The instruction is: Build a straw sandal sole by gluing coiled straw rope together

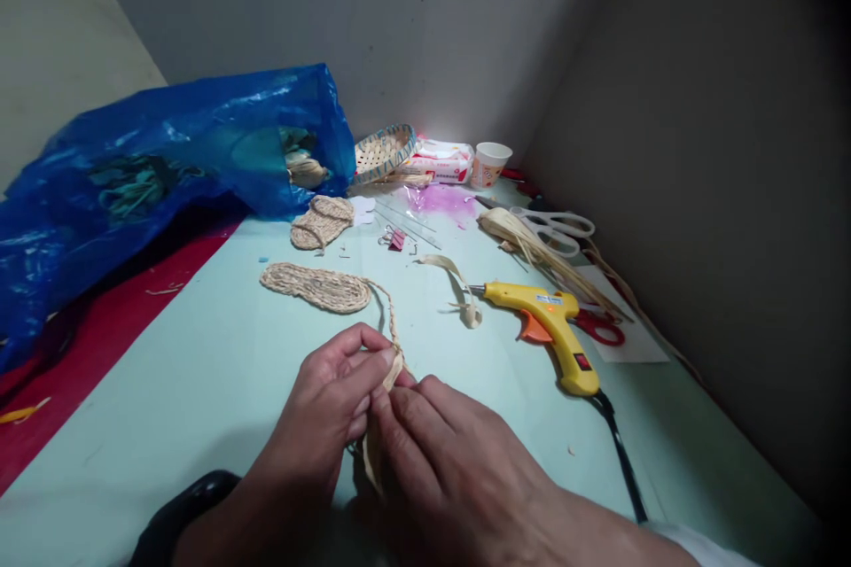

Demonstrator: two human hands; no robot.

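A thin braided straw cord runs from a flat, sole-shaped woven straw piece down to my fingers. My left hand pinches the end of the braid between thumb and forefinger. Close against it, my right hand is closed on the loose pale husk strands, which hang down between both hands. The exact grip of the right fingertips is partly hidden. Beyond the sole lies a small woven straw slipper, apart from both hands.
To the right lie a yellow glue gun with a black cord, red-handled scissors, white-handled scissors and a husk bundle. A binder clip, basket, paper cup and blue plastic bag sit farther back.
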